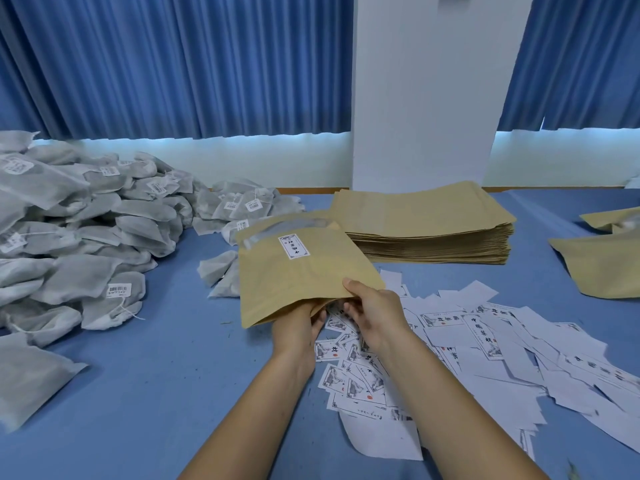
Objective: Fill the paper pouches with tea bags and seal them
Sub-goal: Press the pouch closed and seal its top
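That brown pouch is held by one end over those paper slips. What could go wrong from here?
The left hand and right hand hold the pouch only at its near edge, so it may sag or crease. The loose paper slips lie under the hands; one could be swept away or caught up with it.

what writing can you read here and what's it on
"中国茶村": tall white slip on the table.
"村": small slip with an ink picture.
Label on the held pouch: upside-down characters, too small to read.
Barcode tags on the tea bags: too blurred.
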